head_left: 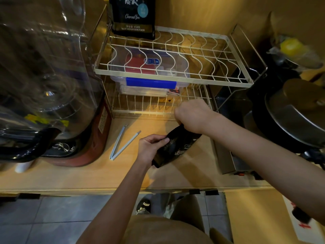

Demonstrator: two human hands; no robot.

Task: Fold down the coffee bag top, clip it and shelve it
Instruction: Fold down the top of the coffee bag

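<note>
Coffee bag (177,147) looks soft and crinkly; left hand (151,147) pinches its side, right hand (193,115) grips its top, near the table's (105,175) middle.

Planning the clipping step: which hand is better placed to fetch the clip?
Left. The left hand grips the black coffee bag beside the open pale-blue plastic clip; the right hand holds the bag's far end.

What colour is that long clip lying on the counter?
The clip is pale blue-grey, lying open in a V. The head view shows it best.
</note>
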